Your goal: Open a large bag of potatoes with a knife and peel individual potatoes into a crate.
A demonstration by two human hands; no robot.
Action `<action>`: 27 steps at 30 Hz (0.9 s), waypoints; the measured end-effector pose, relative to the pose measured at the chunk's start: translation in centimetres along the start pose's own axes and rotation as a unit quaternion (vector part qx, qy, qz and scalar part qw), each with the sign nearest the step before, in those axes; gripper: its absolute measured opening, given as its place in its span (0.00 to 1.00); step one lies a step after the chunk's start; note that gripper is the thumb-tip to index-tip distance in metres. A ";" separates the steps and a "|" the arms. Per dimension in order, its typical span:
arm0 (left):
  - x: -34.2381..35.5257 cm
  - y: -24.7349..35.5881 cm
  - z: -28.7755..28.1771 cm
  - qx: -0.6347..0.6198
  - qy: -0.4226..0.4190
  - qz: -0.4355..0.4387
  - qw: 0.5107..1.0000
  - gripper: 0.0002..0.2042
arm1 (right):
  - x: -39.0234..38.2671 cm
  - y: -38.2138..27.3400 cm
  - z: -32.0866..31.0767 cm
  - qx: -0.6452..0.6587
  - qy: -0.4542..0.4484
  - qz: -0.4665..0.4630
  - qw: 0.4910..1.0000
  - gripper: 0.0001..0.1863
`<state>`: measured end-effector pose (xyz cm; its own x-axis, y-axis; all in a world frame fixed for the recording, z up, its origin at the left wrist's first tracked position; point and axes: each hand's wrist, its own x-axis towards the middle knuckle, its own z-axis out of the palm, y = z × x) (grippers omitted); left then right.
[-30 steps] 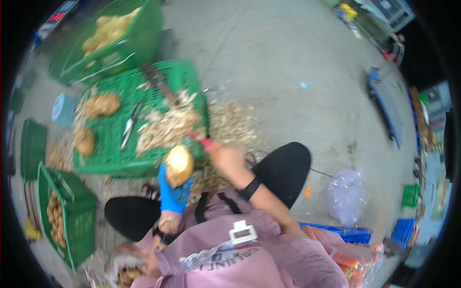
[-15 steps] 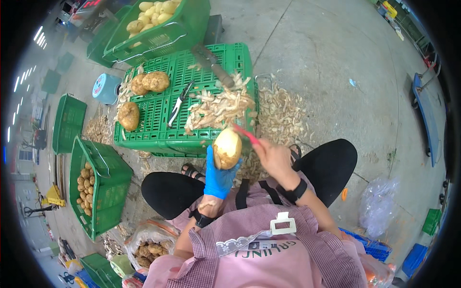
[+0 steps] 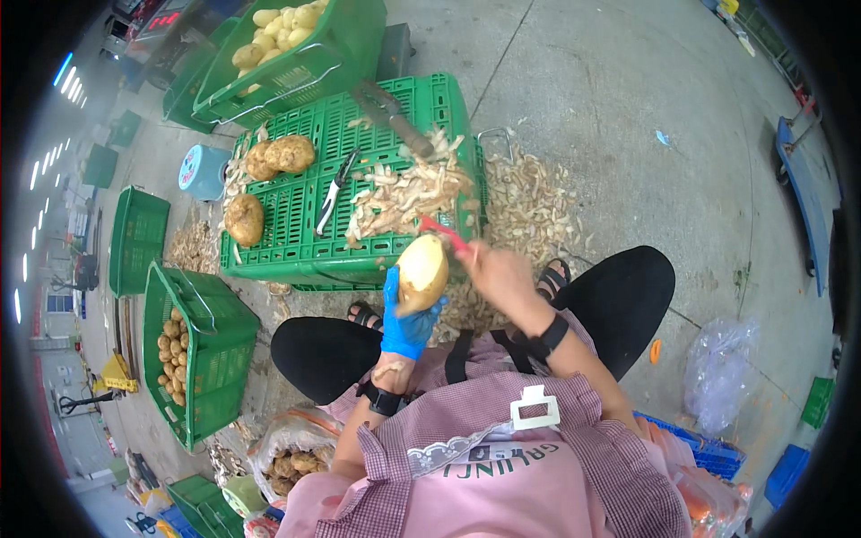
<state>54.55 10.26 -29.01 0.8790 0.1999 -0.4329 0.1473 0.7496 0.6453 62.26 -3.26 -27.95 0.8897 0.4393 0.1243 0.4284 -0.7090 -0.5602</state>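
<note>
My left hand (image 3: 408, 330), in a blue glove, is closed round the lower end of a partly peeled potato (image 3: 422, 272). Pale flesh shows over most of its upper side, and brown skin remains near the glove. A red peeler (image 3: 446, 235) is gripped in my bare right hand (image 3: 502, 280), its head just beyond the potato's top end. Right behind the potato, a heap of peelings (image 3: 408, 197) lies on an upturned green crate (image 3: 341, 271). Unpeeled potatoes (image 3: 244, 220) and a knife with a black and white handle (image 3: 332, 199) lie on the same crate, further left.
Peeled potatoes fill a green crate (image 3: 296, 76) at the back. Another green crate (image 3: 215, 359) at left holds unpeeled potatoes, and a plastic bag (image 3: 296, 439) near my left elbow holds more. Peelings (image 3: 529, 202) litter the floor. A blue trolley (image 3: 803, 206) stands far right.
The peeler has moved slightly up and left, past the potato's top end. The potato has turned in my left hand and shows more pale flesh. The whole view has shifted a little.
</note>
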 end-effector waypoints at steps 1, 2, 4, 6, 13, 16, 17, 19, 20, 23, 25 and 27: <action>0.3 0.2 -0.7 -0.046 -0.021 -0.058 0.997 0.25 | 0.7 1.5 0.5 -0.007 0.015 0.009 1.000 0.14; 0.7 0.3 -1.2 -0.090 -0.039 -0.114 0.989 0.25 | 0.8 2.6 0.8 -0.013 0.030 0.018 0.999 0.15; 0.4 0.5 -1.4 -0.134 -0.036 -0.141 0.980 0.24 | 0.0 1.5 0.0 0.006 0.061 -0.027 0.998 0.13; 0.5 0.3 -1.5 -0.142 -0.056 -0.111 0.982 0.23 | -1.5 -0.8 -0.7 0.017 0.118 -0.103 0.987 0.12; -0.2 -1.3 -0.6 0.234 -0.012 0.161 0.959 0.23 | -0.6 -0.8 0.3 -0.076 0.091 -0.016 0.993 0.13; -0.3 -0.9 0.3 0.128 0.010 0.099 0.987 0.24 | -1.1 0.5 -0.5 -0.050 0.084 -0.037 0.995 0.12; 0.3 -0.3 0.3 0.010 0.021 0.033 0.999 0.24 | -1.4 0.0 -0.5 -0.026 0.108 -0.088 0.990 0.12; 0.7 -0.4 -0.5 -0.043 0.028 -0.006 0.999 0.24 | -2.8 -1.7 -0.5 -0.008 0.075 -0.143 0.987 0.11; 0.7 -0.6 -1.0 -0.070 0.035 -0.026 0.997 0.24 | -2.7 -1.7 0.1 -0.001 0.080 -0.136 0.988 0.11; 0.8 -0.3 -0.6 -0.063 0.000 -0.025 0.998 0.25 | -2.0 -1.8 0.6 0.016 0.062 -0.086 0.994 0.11; 1.2 0.5 -1.2 -0.136 -0.058 -0.100 0.984 0.26 | -1.6 -1.6 0.5 0.024 0.077 -0.071 0.994 0.10; 1.4 1.0 -1.2 -0.161 -0.059 -0.158 0.972 0.27 | -0.3 -0.7 0.0 0.000 0.036 0.026 0.999 0.10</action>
<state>55.37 12.02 -29.70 0.8613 -0.1323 -0.4906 0.2858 0.9245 0.2523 61.65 -2.90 -27.61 0.9198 0.3610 0.1534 0.3812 -0.7302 -0.5670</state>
